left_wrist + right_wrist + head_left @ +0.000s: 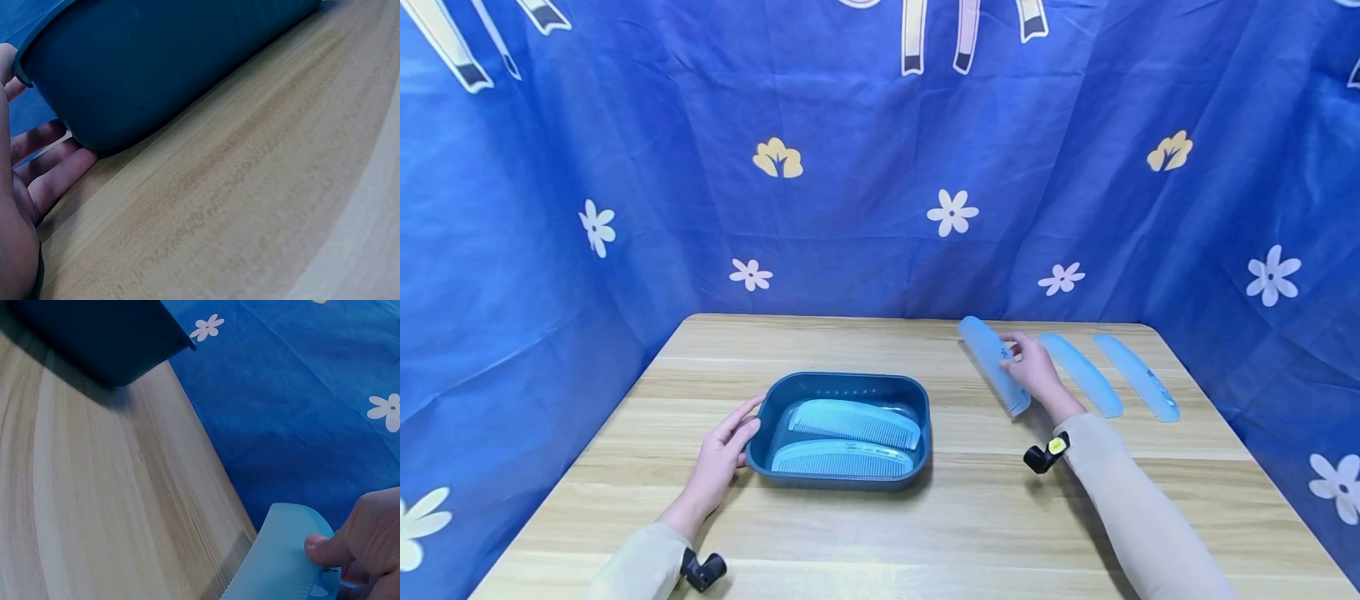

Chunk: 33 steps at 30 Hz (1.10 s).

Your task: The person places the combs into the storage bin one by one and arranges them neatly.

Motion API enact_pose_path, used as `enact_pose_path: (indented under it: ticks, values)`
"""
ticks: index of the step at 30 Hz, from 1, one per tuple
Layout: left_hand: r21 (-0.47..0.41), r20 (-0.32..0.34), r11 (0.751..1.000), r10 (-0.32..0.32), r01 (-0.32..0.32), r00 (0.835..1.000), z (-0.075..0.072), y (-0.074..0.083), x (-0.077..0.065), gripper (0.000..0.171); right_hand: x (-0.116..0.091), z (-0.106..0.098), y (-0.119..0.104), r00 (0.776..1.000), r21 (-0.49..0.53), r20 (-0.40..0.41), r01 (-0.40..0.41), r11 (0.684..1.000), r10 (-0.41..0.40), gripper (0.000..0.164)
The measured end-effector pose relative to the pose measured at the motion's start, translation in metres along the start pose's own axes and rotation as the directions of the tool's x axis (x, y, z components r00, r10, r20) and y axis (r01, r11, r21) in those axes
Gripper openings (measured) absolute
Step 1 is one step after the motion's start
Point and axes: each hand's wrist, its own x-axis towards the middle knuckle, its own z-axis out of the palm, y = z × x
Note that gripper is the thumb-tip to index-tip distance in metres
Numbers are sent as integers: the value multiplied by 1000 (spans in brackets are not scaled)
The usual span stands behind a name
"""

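Right hand (pixel 1037 369) pinching a light-blue comb (pixel 987 357), left hand (pixel 718 463) at the bin (pixel 850 384)
We see right thumb and fingers clamped on the comb; two loose combs (pixel 1084 377) on the table (pixel 977 517) just right of that grip; bin left of it, two inner combs (pixel 853 422) inside, left fingers extended, touching its outer wall
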Motion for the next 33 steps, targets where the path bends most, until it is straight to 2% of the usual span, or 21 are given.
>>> enact_pose_path:
  ticks: [6,12,22,33]
  values:
    - [-13,11,1000,8,-8,1000,0,-1,0,49,-5,1,-9,999,11,-14,41,999,-41,42]
    - [0,-4,1000,4,-4,1000,-2,0,0,48,-7,5,-20,996,13,-28,86,996,-86,40]
    - [0,10,1000,4,-4,1000,-2,-2,1,51,-14,8,-40,997,55,4,79,995,-80,42]
    - [8,4,1000,-8,8,1000,-1,0,1,50,-20,11,-59,996,94,-4,92,991,-92,43]
